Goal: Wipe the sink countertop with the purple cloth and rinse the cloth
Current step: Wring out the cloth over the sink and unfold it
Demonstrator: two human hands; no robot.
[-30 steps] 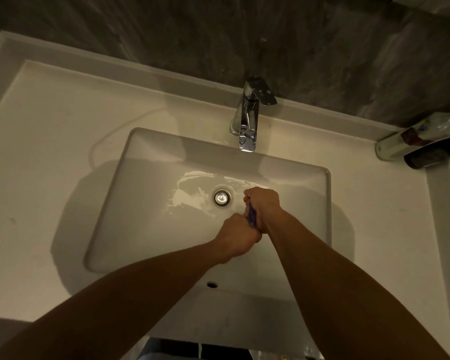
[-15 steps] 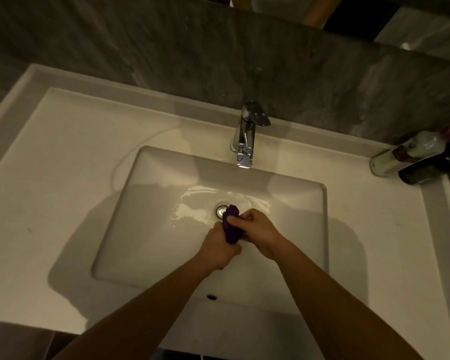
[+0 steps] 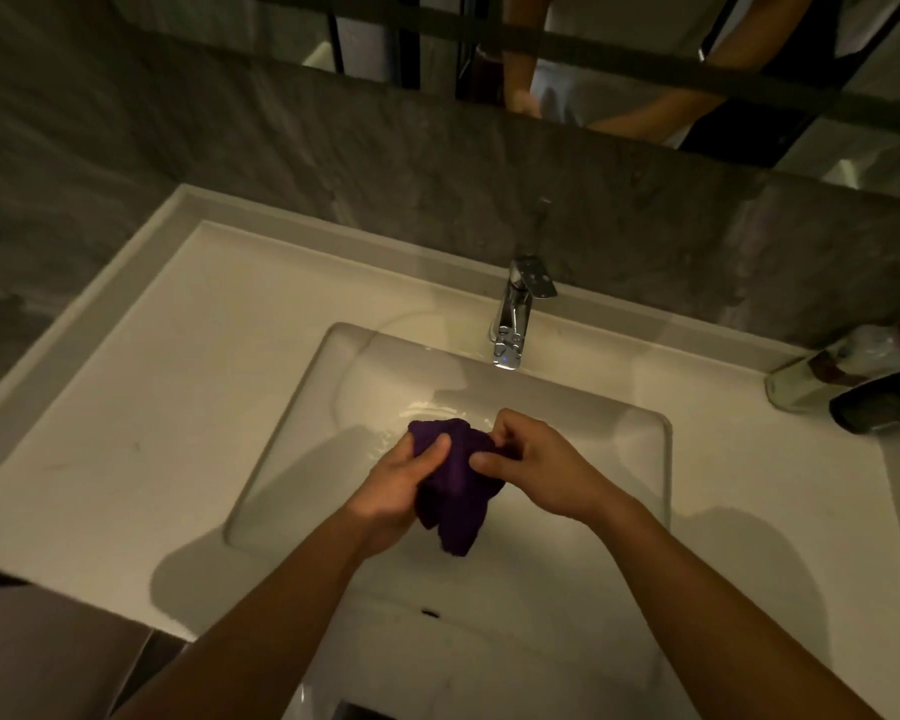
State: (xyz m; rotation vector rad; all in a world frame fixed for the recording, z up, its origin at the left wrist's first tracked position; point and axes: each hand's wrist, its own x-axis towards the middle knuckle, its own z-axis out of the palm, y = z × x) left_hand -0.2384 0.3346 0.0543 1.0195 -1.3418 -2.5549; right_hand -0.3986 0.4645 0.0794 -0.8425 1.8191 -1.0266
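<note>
The purple cloth point(image 3: 455, 485) hangs bunched over the middle of the white sink basin point(image 3: 292, 459), its lower end drooping toward me. My left hand point(image 3: 401, 485) grips its left side with the thumb pressed on top. My right hand point(image 3: 536, 465) pinches its upper right edge with the fingertips. The drain is hidden behind the cloth and hands. A wet sheen shows on the basin floor just beyond the cloth. The white countertop point(image 3: 167, 387) spreads wide to the left of the basin. No water stream shows under the chrome faucet point(image 3: 515, 319).
Two bottles lie on their sides at the right back corner, a clear bottle point(image 3: 827, 371) and a dark bottle point(image 3: 879, 402). A grey stone backsplash point(image 3: 333, 174) rises behind the counter, with a mirror point(image 3: 593, 54) above it reflecting a person's arms. An overflow hole point(image 3: 430, 612) sits in the near basin wall.
The cloth was squeezed tight between both fists; now it has loosened and hangs larger between my hands. The camera has tilted up, bringing the mirror into sight.
</note>
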